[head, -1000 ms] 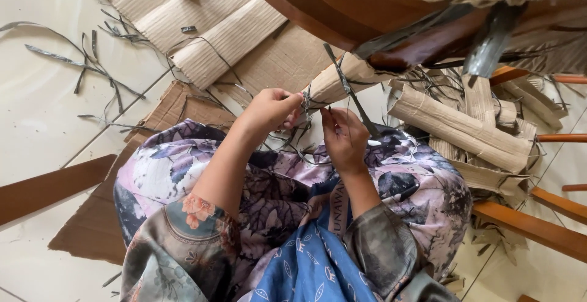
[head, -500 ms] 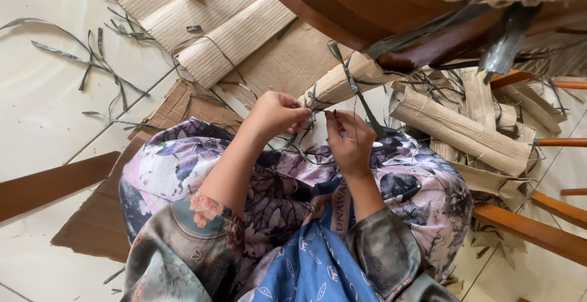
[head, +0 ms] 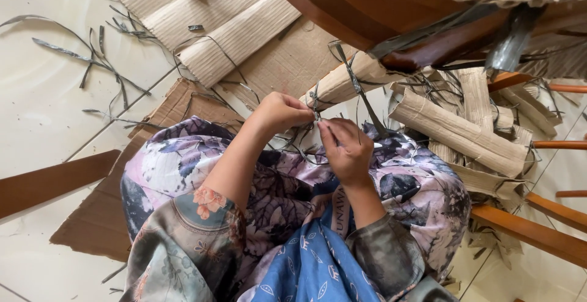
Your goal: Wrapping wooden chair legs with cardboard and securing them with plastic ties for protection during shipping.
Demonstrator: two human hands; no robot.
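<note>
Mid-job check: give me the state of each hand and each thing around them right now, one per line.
left hand: pinched shut on thin grey strip
right hand: fingers closed on the same strip, lower down
rolled cardboard tubes: rolled, piled on the floor
flat cardboard sheets: lying flat
loose grey strips: scattered on the tiles

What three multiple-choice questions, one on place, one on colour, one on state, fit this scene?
1. Where do the loose strips lie?
A. on the floor tiles, at the picture's left
B. on the chair
C. in a basket

2. What colour is the chair leg at lower right?
A. white
B. orange-brown
C. green

3. What are the hands doing?
A. resting flat on the floor
B. pinching a thin strip between them
C. holding a cup

Answers: 1 A, they lie scattered on pale tiles; 2 B, the wood is orange-brown; 3 B, the left hand and right hand meet on the thin strip above the lap.
</note>
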